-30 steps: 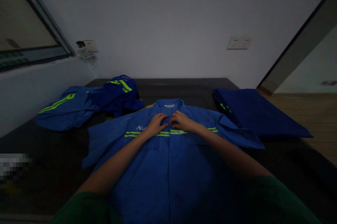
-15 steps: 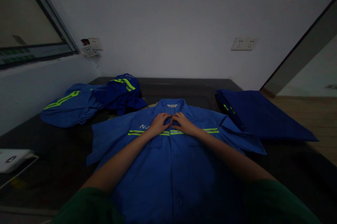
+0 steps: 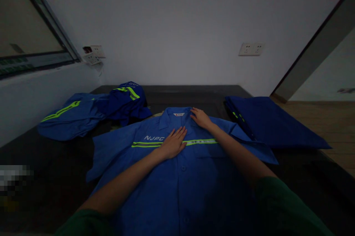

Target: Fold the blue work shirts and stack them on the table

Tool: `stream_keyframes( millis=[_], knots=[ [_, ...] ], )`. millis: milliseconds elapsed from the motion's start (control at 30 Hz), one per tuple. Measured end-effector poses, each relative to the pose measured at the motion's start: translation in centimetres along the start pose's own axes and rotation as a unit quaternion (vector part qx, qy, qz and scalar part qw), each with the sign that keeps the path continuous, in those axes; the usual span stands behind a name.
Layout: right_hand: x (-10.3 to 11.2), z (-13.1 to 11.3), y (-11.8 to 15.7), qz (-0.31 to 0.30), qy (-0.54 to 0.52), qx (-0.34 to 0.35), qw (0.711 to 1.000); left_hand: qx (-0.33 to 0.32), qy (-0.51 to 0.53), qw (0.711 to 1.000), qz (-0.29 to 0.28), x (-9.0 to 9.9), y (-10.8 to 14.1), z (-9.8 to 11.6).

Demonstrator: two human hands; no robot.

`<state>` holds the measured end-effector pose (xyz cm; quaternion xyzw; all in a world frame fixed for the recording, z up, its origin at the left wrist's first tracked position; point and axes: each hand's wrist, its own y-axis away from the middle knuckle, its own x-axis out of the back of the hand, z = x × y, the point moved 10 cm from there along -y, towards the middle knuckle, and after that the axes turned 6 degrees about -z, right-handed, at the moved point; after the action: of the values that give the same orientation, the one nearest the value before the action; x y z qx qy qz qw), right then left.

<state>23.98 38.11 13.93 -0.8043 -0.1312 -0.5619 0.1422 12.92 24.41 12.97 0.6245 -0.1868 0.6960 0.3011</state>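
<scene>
Half a second after all but meeting mid-chest, the left hand point(image 3: 173, 145) lies open on the shirt point(image 3: 159, 195) spread across the counter point(image 3: 191, 97), while the right hand point(image 3: 201, 118) has risen to the collar point(image 3: 164, 120), gripping or not I can't tell, so attention seems shifted there.

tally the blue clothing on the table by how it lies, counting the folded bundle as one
Spread-out shirt: 1
Crumpled garments, a lighter blue one and a darker blue one: 2
Folded bundle: 1 (layers inside can't be counted)
Total: 4
</scene>
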Motion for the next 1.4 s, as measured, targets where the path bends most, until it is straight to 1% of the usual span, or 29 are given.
stream_keyframes(
  millis=[100,167,233,300,367,433,467,500,567,633,700,800,1000,1100,1167,1233,1400],
  knots=[
    [-2.0,0.2,0.0,-0.031,0.02,-0.007,0.999,-0.002,0.005,1.0,-0.021,-0.5,0.2,-0.1],
    [-3.0,0.5,0.0,-0.053,0.036,-0.013,0.998,-0.003,0.018,0.999,-0.028,-0.6,0.1,-0.2],
    [-3.4,0.7,0.0,-0.071,0.05,-0.02,0.996,-0.004,0.051,0.998,-0.032,-0.5,0.0,-0.4],
    [-3.3,0.8,-0.2,-0.079,0.057,-0.027,0.995,0.0,0.104,0.994,-0.011,0.3,-0.4,-1.5],
    [-2.7,0.6,-0.5,-0.063,0.055,-0.033,0.996,0.023,0.14,0.988,0.052,2.1,-0.9,-4.0],
    [-1.9,0.2,-0.8,-0.029,0.043,-0.041,0.998,0.072,0.121,0.981,0.13,4.1,-1.2,-7.7],
    [-1.7,0.1,-1.0,-0.015,0.035,-0.046,0.998,0.105,0.094,0.978,0.153,4.8,-1.4,-9.6],
    [-1.7,0.0,-1.1,-0.005,0.028,-0.052,0.998,0.137,0.066,0.976,0.156,5.0,-1.7,-11.4],
    [-2.3,-0.1,-1.3,-0.009,0.022,-0.062,0.998,0.183,0.03,0.975,0.123,4.2,-2.7,-14.3],
    [-3.1,0.0,-1.4,-0.019,0.025,-0.066,0.997,0.195,0.026,0.977,0.081,2.8,-3.8,-15.9],
    [-3.6,0.3,-1.5,-0.022,0.029,-0.067,0.997,0.191,0.028,0.979,0.064,1.8,-4.6,-16.5],
    [-3.9,0.6,-1.7,-0.022,0.033,-0.066,0.997,0.194,0.027,0.979,0.05,1.0,-5.2,-17.0],
    [-3.9,0.8,-2.0,-0.022,0.037,-0.062,0.997,0.198,0.029,0.979,0.038,1.0,-5.1,-17.2],
    [-3.2,0.4,-1.7,0.005,0.044,-0.059,0.997,0.2,0.03,0.979,0.038,1.1,-5.0,-17.1],
    [-2.4,0.0,-1.2,0.04,0.056,-0.063,0.996,0.202,0.028,0.978,0.047,1.2,-5.0,-17.0],
    [-1.8,-0.2,-0.8,0.061,0.067,-0.072,0.993,0.202,0.025,0.977,0.064,1.5,-4.8,-16.8],
    [-2.0,-0.7,-0.4,0.05,0.072,-0.07,0.994,0.192,0.01,0.974,0.123,2.7,-4.1,-16.0]
  ],
)
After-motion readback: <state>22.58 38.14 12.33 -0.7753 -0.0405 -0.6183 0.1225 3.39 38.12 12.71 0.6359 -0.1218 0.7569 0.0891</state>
